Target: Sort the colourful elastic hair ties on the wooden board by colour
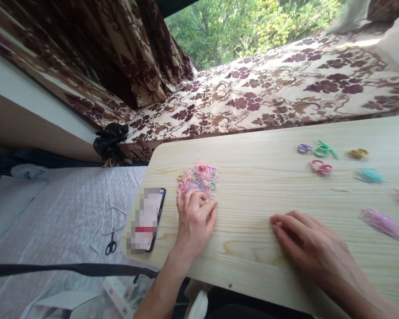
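My left hand (196, 217) rests at the near edge of a tangled pile of thin coloured elastic bands (201, 175), mostly pink and lilac. Its fingers are slightly apart and touch the pile, while the thumb stands off to the right. My right hand (314, 241) lies on its side on the wooden table (246, 177), apart from the pile. Its thumb and forefinger tips come together; anything between them is too small or hidden to make out. Closest on its right is a loose lilac bundle of bands (382, 223).
Coiled bands in purple (304, 148), green (324, 149), pink (321, 167) and mustard (358, 153) lie at the back right, near a turquoise bundle (369, 175). A phone (148, 219) lies at the table's left edge. Scissors (111, 246) and a white cable (103, 221) are on the bed.
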Tool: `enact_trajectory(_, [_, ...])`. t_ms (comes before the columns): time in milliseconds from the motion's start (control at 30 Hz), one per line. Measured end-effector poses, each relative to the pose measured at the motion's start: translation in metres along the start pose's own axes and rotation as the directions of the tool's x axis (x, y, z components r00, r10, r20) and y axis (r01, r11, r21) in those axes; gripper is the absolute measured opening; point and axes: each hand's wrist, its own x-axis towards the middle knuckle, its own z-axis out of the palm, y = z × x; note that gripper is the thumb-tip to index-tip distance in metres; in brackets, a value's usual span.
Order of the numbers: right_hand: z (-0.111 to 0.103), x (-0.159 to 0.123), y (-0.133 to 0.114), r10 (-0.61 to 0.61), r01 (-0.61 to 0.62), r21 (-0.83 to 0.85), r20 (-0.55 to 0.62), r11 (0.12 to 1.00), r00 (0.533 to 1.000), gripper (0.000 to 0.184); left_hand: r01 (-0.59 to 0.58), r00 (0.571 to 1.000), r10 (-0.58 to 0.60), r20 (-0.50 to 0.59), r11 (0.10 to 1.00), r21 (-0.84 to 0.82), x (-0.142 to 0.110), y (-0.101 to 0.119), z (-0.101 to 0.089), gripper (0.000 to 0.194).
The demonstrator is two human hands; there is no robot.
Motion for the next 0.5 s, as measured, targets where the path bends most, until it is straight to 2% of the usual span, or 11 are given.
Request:
enact_trajectory(267, [-0.001, 0.002, -0.001, 0.024, -0.024, 0.026, -0.009, 0.999, 1.0, 0.022, 0.0, 1.0, -0.001, -0.026, 1.0, -0.018, 0.001, 0.0, -0.001, 0.013])
enact_trajectory(500, [-0.002, 0.0, -0.001, 0.055, -0.056, 0.043, 0.021, 0.998, 0.998, 0.021, -0.048, 0.998, 0.05, 0.03, 0.997, -0.056, -0.011, 0.01, 0.001, 0.018])
